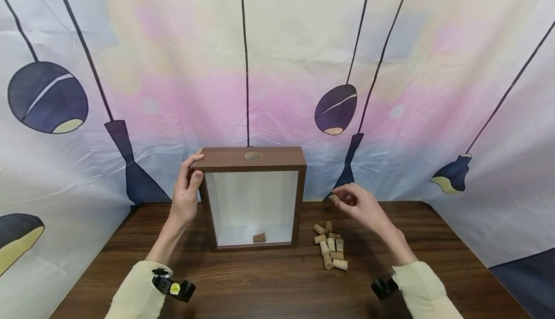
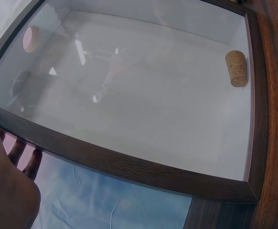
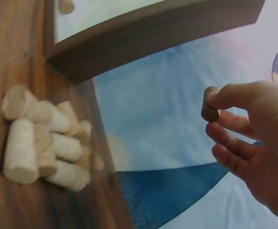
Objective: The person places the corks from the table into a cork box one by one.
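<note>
A brown wooden shadow box [image 1: 277, 157] with a clear front and a round hole [image 1: 253, 156] in its top stands upright on the table. My left hand [image 1: 186, 198] holds its upper left side, thumb towards the front and fingers reaching behind the frame. One cork [image 1: 259, 237] lies on the white floor inside. To the right of the box, my right hand [image 1: 360, 208] pinches another cork [image 3: 209, 109] between thumb and fingertips, raised above the table. Below that hand is a loose pile of several corks [image 1: 331, 245].
The dark wooden table [image 1: 260, 285] ends at a printed fabric backdrop [image 1: 182, 92] close behind the box. The pile lies just off the box's lower right corner. Each wrist carries a small black camera [image 1: 383, 288].
</note>
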### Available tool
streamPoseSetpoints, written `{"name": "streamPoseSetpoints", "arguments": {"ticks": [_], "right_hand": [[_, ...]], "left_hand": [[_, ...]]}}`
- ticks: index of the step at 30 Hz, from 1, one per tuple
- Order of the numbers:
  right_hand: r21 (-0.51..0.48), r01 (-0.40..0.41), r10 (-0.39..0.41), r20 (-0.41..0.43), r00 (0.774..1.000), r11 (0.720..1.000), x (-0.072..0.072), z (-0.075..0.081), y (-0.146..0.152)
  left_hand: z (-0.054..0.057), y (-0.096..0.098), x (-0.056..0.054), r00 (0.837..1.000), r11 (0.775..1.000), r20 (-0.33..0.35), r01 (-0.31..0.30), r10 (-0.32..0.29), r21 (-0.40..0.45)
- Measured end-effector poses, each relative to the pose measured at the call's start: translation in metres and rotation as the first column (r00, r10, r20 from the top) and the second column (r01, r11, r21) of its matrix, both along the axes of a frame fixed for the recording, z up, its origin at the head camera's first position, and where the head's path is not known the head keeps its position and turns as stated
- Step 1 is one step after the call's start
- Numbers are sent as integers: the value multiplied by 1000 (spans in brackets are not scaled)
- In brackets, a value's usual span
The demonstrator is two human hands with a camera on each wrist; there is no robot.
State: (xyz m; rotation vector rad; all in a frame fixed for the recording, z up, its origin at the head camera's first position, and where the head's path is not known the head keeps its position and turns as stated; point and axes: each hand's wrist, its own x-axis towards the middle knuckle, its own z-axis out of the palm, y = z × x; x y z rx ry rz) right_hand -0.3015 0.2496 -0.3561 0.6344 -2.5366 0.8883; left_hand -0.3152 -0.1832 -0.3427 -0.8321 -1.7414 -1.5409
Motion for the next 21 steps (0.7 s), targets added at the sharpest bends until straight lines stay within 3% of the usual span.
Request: {"name": "streamPoseSetpoints", "arguments": {"ticks": [8, 21], "right_hand": [[-11, -52, 51, -80, 995, 999, -4, 26, -14], [-34, -66, 59, -178, 982, 997, -1, 71, -41]], "left_hand": [[-1, 1, 0, 1000, 1000, -8, -7, 7, 3], [-3, 1, -5, 999, 1000, -39, -5, 6, 21]]}}
